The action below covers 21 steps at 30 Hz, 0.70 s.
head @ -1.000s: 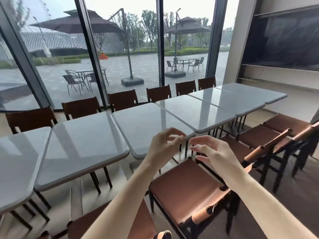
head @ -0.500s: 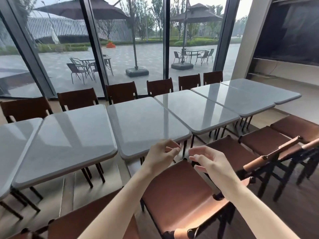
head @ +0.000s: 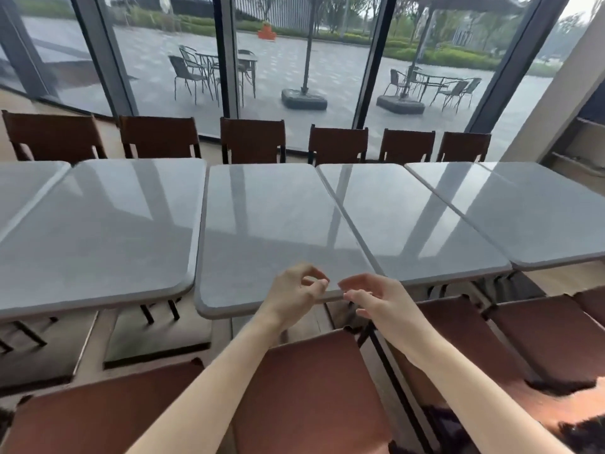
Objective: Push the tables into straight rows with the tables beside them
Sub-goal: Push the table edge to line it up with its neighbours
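Several grey square tables stand side by side in a row across the view. My hands are at the middle table (head: 271, 224), whose near edge lies a little closer to me than those of the left table (head: 98, 231) and the right table (head: 415, 224). A thin gap runs between the middle and left tables. My left hand (head: 294, 291) hovers at the middle table's near edge, fingers loosely curled with the index tip near the thumb, holding nothing. My right hand (head: 376, 296) is beside it near the table's right corner, fingers relaxed and pointing left.
Brown leather chairs (head: 311, 388) stand right under my arms and to both sides on the near side. A row of brown chair backs (head: 252, 139) lines the far side before the glass wall (head: 229, 60). Further tables (head: 530, 211) continue to the right.
The view has swung to face the row squarely and moved closer. Both hands have travelled forward from above the chair seat to the middle table's near edge.
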### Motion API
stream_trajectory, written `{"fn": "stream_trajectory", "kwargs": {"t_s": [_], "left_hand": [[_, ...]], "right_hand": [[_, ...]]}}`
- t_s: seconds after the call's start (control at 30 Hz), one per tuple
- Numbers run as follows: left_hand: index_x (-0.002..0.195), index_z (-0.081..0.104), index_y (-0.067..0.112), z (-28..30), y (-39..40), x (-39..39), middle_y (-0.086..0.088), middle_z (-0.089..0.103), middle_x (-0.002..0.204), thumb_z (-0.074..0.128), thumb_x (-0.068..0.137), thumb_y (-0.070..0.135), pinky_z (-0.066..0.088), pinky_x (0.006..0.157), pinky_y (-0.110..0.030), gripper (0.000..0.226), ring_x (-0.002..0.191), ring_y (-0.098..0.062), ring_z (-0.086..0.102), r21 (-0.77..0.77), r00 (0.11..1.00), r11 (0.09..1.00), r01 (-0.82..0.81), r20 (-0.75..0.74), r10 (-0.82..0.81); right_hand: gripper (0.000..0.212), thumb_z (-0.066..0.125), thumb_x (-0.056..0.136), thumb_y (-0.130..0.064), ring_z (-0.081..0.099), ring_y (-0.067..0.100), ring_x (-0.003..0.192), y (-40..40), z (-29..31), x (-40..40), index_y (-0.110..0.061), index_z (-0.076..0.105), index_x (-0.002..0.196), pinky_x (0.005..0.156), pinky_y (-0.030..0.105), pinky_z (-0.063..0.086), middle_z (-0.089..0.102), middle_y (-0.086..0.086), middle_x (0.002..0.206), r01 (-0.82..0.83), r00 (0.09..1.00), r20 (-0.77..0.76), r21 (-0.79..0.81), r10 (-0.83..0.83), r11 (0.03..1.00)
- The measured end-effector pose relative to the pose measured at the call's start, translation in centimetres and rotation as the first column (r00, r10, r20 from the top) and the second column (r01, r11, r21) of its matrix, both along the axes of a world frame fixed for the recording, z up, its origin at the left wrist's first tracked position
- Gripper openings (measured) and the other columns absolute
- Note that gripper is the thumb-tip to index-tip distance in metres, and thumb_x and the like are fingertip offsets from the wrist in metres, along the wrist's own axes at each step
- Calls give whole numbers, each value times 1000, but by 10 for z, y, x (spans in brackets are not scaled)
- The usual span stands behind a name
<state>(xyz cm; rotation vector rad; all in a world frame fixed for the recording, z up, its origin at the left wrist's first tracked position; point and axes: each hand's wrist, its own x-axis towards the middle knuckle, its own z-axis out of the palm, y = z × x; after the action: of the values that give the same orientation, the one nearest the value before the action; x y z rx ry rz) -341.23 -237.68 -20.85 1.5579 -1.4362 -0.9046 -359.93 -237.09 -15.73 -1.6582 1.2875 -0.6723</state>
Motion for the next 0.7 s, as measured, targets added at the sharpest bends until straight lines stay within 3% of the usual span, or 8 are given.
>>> {"fn": "stream_trajectory", "kwargs": {"t_s": [0.17, 0.33, 0.57, 0.7], "left_hand": [[96, 74, 17, -27, -51, -8, 5, 72, 101, 66, 96, 21, 44, 63, -2, 9, 86, 6, 64, 64, 999, 997, -44, 6, 44], [91, 72, 26, -44, -71, 2, 9, 71, 101, 65, 96, 23, 44, 65, -2, 9, 90, 5, 64, 136, 998, 988, -69, 1, 70], [98, 74, 23, -68, -66, 38, 11, 71, 104, 62, 98, 26, 42, 67, -1, 12, 94, 6, 62, 199, 987, 967, -158, 44, 153], [90, 71, 32, -79, -55, 48, 15, 71, 99, 63, 97, 28, 42, 70, -5, 11, 96, 4, 64, 250, 978, 946, -207, 41, 203]], "right_hand": [[20, 62, 98, -17, 69, 4, 103, -60, -23, -1, -30, 76, 104, 103, 44, 53, 75, -17, 101, -27, 1000, -7, 41, 27, 999], [23, 61, 99, -16, 69, 5, 104, -90, -43, 6, -33, 76, 102, 101, 46, 54, 75, -18, 101, -64, 998, -22, 106, 67, 992], [22, 60, 99, -18, 68, 2, 105, -110, -65, 40, -34, 75, 103, 101, 43, 55, 75, -20, 103, -153, 987, -35, 137, 159, 979], [22, 60, 99, -17, 69, 0, 102, -110, -76, 54, -32, 75, 103, 97, 40, 56, 75, -20, 101, -195, 979, -24, 156, 201, 968]]}}
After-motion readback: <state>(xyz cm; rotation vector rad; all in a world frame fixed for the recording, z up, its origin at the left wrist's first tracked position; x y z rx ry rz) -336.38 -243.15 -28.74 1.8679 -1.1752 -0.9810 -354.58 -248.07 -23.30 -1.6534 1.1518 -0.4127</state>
